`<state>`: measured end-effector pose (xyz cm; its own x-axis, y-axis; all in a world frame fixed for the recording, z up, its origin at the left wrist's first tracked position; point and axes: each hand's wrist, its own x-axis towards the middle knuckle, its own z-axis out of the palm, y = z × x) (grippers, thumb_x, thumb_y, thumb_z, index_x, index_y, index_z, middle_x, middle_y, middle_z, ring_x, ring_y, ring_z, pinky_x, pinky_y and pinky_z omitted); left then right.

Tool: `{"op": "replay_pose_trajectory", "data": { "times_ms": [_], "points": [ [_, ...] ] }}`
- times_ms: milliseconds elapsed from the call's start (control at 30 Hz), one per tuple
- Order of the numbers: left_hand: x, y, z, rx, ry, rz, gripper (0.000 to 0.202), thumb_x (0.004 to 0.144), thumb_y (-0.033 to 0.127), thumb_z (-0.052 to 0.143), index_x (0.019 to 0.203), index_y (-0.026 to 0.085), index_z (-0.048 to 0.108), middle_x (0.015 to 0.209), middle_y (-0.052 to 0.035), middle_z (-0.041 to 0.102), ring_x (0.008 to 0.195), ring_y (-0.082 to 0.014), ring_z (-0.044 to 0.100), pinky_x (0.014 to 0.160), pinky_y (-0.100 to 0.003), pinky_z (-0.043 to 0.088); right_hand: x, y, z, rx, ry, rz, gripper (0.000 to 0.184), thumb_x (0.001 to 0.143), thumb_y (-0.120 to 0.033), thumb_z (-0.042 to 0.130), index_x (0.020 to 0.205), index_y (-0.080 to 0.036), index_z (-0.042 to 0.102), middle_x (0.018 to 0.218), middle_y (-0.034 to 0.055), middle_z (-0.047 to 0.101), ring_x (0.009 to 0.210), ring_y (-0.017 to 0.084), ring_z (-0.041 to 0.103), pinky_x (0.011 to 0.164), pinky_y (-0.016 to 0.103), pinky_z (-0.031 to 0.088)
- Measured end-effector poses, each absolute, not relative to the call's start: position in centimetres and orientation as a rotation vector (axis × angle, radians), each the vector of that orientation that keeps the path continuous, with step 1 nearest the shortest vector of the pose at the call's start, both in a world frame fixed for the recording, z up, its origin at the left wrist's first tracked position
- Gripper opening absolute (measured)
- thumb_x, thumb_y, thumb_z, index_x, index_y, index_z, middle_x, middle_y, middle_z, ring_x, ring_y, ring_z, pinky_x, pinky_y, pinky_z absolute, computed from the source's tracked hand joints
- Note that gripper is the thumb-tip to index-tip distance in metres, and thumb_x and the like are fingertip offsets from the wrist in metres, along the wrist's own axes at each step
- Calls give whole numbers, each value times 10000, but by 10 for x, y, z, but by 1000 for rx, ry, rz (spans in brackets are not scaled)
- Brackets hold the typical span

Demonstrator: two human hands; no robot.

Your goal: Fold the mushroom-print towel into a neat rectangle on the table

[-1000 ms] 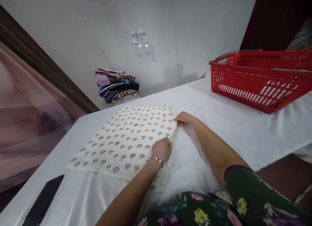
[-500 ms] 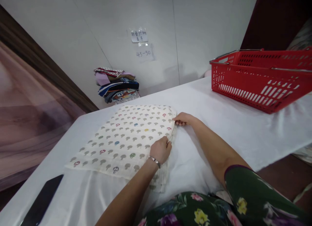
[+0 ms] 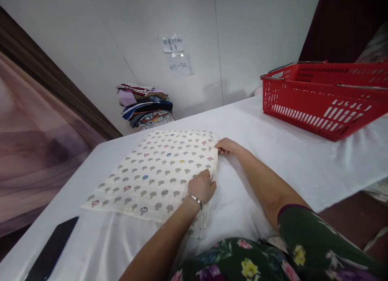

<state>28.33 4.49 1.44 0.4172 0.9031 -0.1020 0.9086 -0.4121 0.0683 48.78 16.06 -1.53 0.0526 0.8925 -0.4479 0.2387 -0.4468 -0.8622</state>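
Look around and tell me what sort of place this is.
Probably a simple indoor workspace for cloth goods: a mushroom-print cloth lies on a white-covered table, a stack of fabrics sits by the wall, and handwritten signs hang above.

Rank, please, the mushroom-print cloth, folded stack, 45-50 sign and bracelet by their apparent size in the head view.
1. Mushroom-print cloth
2. Folded stack
3. 45-50 sign
4. Bracelet

The left arm [image 3: 160,238] slants forward and inward; the left hand [image 3: 201,187] lies back upward, fingertips partly hidden. The right arm [image 3: 262,174], bent at the elbow [image 3: 281,212], reaches farther forward, the right hand [image 3: 226,146] closed in a pinch.
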Motion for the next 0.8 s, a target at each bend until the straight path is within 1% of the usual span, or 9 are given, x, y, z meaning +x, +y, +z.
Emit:
{"op": "replay_pose_trajectory", "data": {
  "times_ms": [100,200,300,400,533,600,700,800],
  "points": [
    [284,44,14,2554,1637,-96,149,790,308,444,875,204,511,850,-48,641,775,-200,605,604,-283,385,489,159,-14,-1736,-1158,1500,253,710,-316,662,581,-141,532,439,-6,535,340,56,423,310,178,192],
    [283,43,18,2545,1644,-92,128,802,253,410,856,206,516,826,-47,642,777,-192,607,608,-278,383,489,156,-12,-1719,-1170,1566,274,733,-350,642,598,-130,549,460,14,554,351,61,437,304,176,201],
    [281,43,22,2538,1651,-50,133,811,242,392,859,211,512,823,-39,641,775,-188,604,606,-277,380,489,155,-10,-1696,-1171,1591,245,746,-317,633,612,-130,547,485,12,565,362,53,437,310,167,204],
    [281,42,23,2544,1649,-42,128,810,239,393,867,215,505,824,-34,636,770,-189,603,597,-278,379,488,156,-10,-1683,-1164,1541,238,733,-294,650,606,-143,518,484,-15,549,354,34,405,316,159,188],
    [282,41,22,2565,1631,-70,124,796,228,417,894,217,491,845,-35,627,783,-192,602,607,-280,389,488,158,-13,-1694,-1176,1423,281,729,-347,646,590,-159,488,408,-55,476,316,25,325,317,169,154],
    [282,41,21,2574,1621,-92,150,792,216,423,929,215,483,881,-41,619,811,-190,598,628,-280,398,488,159,-16,-1711,-1190,1368,298,715,-363,656,577,-162,485,378,-64,448,307,26,307,317,174,148],
    [283,41,19,2598,1601,-144,189,788,182,415,967,202,473,949,-57,598,840,-191,590,652,-284,410,489,159,-18,-1741,-1206,1314,312,681,-349,692,552,-159,480,377,-58,456,313,30,334,317,176,157],
    [285,41,19,2623,1557,-202,208,792,157,393,985,183,467,971,-78,577,838,-200,588,649,-296,420,489,159,-20,-1741,-1228,1293,309,672,-345,704,557,-160,485,421,-44,513,324,31,369,317,174,168]
  ]
}}
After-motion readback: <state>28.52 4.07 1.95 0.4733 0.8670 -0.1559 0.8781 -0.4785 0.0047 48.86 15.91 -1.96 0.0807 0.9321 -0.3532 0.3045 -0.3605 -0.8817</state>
